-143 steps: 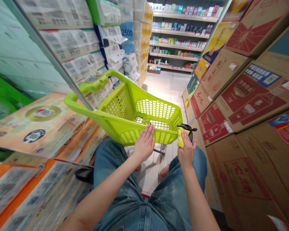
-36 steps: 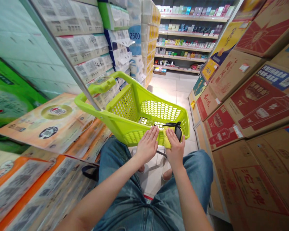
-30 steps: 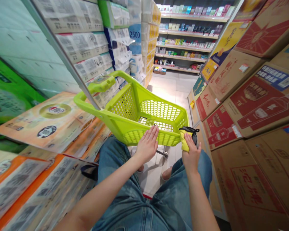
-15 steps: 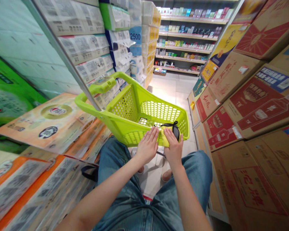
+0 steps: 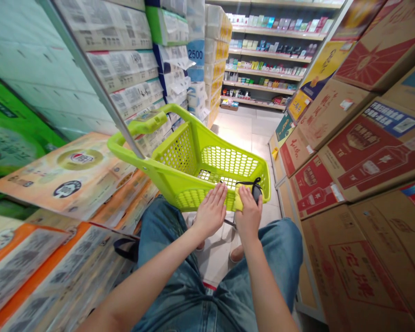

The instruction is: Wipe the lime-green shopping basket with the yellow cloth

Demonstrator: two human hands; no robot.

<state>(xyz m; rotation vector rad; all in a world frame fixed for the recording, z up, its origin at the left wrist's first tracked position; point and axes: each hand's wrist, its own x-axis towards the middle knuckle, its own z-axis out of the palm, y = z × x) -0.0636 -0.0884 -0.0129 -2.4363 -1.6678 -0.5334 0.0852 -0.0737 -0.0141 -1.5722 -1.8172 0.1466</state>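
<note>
A lime-green wheeled shopping basket is tilted over in front of my knees, its perforated inside facing up and its metal pull rod reaching to the upper left. My left hand lies on the basket's near side, fingers stretched out and together, with nothing in it. Beside it, my right hand presses a yellow cloth against the same side, near the basket's right end. A dark piece with a black cord shows just past those fingers; its kind is unclear.
Stacked cartons line the right side of the aisle. To the left stand packs of tissue paper and an orange-toned drink carton. Shelves of small boxed goods close off the far end beyond the tiled floor.
My right hand and the yellow cloth have slid slightly to the right along the basket's side. My left hand stays nearly in place.
</note>
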